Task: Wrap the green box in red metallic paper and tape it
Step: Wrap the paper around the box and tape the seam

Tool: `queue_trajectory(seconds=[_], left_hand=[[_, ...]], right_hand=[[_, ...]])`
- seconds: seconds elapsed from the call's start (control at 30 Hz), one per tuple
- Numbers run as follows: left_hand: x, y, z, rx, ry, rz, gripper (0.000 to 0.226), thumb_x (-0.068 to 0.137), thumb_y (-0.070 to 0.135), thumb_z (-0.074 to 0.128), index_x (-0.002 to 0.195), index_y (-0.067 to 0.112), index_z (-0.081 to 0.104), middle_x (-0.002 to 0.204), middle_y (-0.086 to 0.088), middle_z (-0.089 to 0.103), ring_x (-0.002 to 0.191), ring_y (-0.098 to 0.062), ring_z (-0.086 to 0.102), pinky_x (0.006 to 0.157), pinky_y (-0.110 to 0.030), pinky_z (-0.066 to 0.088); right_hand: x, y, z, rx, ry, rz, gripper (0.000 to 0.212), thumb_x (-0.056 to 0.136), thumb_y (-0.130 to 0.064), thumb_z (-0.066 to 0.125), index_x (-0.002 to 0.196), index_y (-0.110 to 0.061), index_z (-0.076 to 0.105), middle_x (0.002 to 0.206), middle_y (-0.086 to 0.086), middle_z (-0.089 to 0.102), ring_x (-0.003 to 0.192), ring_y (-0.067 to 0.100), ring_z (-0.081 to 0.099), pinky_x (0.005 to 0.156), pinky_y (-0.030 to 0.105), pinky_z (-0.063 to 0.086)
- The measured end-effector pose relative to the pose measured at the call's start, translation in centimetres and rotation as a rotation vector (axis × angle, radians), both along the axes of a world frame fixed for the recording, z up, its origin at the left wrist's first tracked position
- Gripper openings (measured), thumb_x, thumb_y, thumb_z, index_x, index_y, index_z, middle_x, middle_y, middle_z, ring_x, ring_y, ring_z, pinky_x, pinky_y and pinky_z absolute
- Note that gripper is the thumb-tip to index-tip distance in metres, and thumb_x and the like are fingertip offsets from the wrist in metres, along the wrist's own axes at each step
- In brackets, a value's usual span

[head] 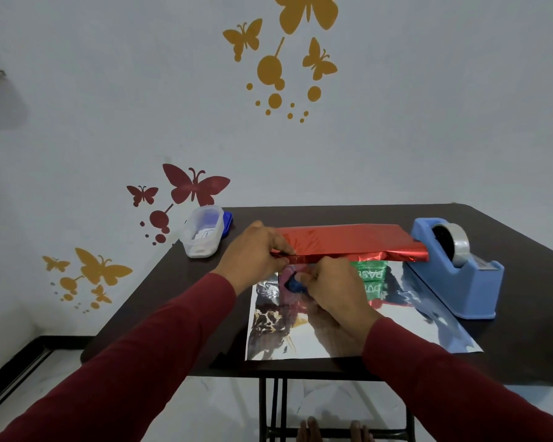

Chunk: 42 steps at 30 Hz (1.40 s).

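Observation:
The red metallic paper (348, 240) is folded forward over the green box (369, 272); only the box's near face shows beneath the fold. The paper's silver underside (396, 327) spreads toward me on the dark table (508, 346) and mirrors the box. My left hand (253, 253) pinches the red fold's near edge at its left end. My right hand (332, 288) sits just below the fold, fingers curled and pinching at the paper's edge; a small dark blue shape shows at its fingertips. The blue tape dispenser (457, 266) with a clear roll stands right of the box.
A clear plastic container (201, 232) with a blue lid lies at the table's back left corner. The wall with butterfly stickers is right behind the table. The table's front edge runs just below the silver sheet; toes show on the floor beneath.

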State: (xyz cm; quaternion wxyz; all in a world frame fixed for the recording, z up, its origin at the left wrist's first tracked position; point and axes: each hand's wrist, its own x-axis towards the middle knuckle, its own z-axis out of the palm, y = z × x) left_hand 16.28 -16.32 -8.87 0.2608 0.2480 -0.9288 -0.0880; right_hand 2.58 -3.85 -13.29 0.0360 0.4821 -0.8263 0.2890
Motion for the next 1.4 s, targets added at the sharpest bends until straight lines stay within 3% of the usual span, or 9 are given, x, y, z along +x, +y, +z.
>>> queue_trajectory(seconds=[0.13,0.3,0.57,0.67,0.83,1.0,1.07,1.2,1.4], left_hand=[[0.1,0.1,0.1,-0.004,0.006,-0.011,0.028,0.084,0.024,0.081,0.111,0.031,0.080,0.109,0.016,0.073,0.099,-0.010,0.045,0.089,-0.039,0.051],[0.1,0.6,0.2,-0.001,-0.010,0.014,0.030,0.085,0.022,0.080,0.113,0.032,0.079,0.113,0.016,0.073,0.100,-0.009,0.046,0.092,-0.037,0.051],[-1.1,3.8,0.2,-0.147,0.062,0.101,0.036,0.083,0.026,0.074,0.119,0.030,0.075,0.116,0.008,0.070,0.110,-0.017,0.047,0.086,-0.040,0.053],[-3.4,6.1,0.4,-0.159,0.096,0.007,0.033,0.084,0.029,0.074,0.117,0.029,0.075,0.115,0.009,0.069,0.107,-0.017,0.048,0.085,-0.035,0.048],[-9.5,10.7,0.1,-0.104,0.138,-0.238,0.036,0.082,0.037,0.075,0.117,0.029,0.072,0.110,0.012,0.065,0.101,-0.015,0.049,0.085,-0.031,0.045],[-15.4,14.1,-1.2,-0.083,0.159,-0.388,0.077,0.079,0.060,0.075,0.144,0.026,0.052,0.143,0.008,0.051,0.127,-0.013,0.043,0.108,-0.031,0.038],[-17.8,15.0,-1.7,-0.013,0.134,-0.404,0.096,0.077,0.068,0.075,0.154,0.024,0.039,0.157,0.005,0.037,0.142,-0.015,0.033,0.117,-0.034,0.032],[-20.6,15.6,-2.0,0.138,0.126,-0.464,0.113,0.072,0.068,0.079,0.161,0.034,0.020,0.169,0.013,0.010,0.156,-0.015,0.014,0.124,-0.045,0.027],[-21.9,15.0,-4.6,0.126,0.193,-0.509,0.119,0.071,0.059,0.086,0.164,0.025,0.019,0.172,0.010,0.006,0.157,-0.005,0.008,0.124,-0.034,0.023]], right_hand=[[-0.7,-0.5,0.9,-0.103,0.004,0.003,0.057,0.094,-0.054,0.067,0.056,-0.012,0.060,0.050,0.004,0.052,0.046,0.021,0.048,0.049,0.028,0.036],[-0.6,0.5,-0.4,-0.012,-0.067,-0.011,0.041,0.092,-0.050,0.067,0.075,-0.013,0.074,0.061,0.003,0.067,0.057,0.023,0.067,0.063,0.038,0.061],[-2.9,4.7,2.2,-0.133,-0.179,-0.009,0.057,0.090,-0.036,0.077,0.047,-0.006,0.056,0.039,0.007,0.046,0.035,0.014,0.039,0.045,0.024,0.035],[-4.6,8.5,3.8,-0.152,-0.224,-0.010,0.055,0.091,-0.044,0.076,0.056,-0.003,0.065,0.055,0.015,0.065,0.048,0.030,0.056,0.054,0.031,0.050],[-9.3,15.5,7.5,-0.197,-0.127,-0.199,0.044,0.093,-0.040,0.071,0.062,-0.009,0.074,0.058,0.008,0.069,0.062,0.025,0.066,0.065,0.031,0.052],[-13.7,19.5,8.8,-0.211,-0.129,-0.414,0.031,0.085,-0.034,0.067,0.070,-0.007,0.070,0.063,0.011,0.067,0.063,0.028,0.066,0.057,0.033,0.051],[-14.9,19.9,9.0,-0.159,-0.235,-0.442,0.029,0.088,-0.033,0.066,0.083,-0.006,0.075,0.077,0.014,0.072,0.071,0.031,0.071,0.065,0.042,0.063],[-15.8,18.8,8.9,-0.069,-0.814,-0.393,0.026,0.094,-0.035,0.068,0.101,-0.009,0.071,0.105,0.011,0.070,0.086,0.034,0.073,0.065,0.042,0.063],[-17.2,17.5,8.3,-0.016,-1.171,-0.295,0.034,0.095,-0.025,0.073,0.121,-0.004,0.067,0.125,0.019,0.061,0.105,0.046,0.066,0.064,0.053,0.063]])
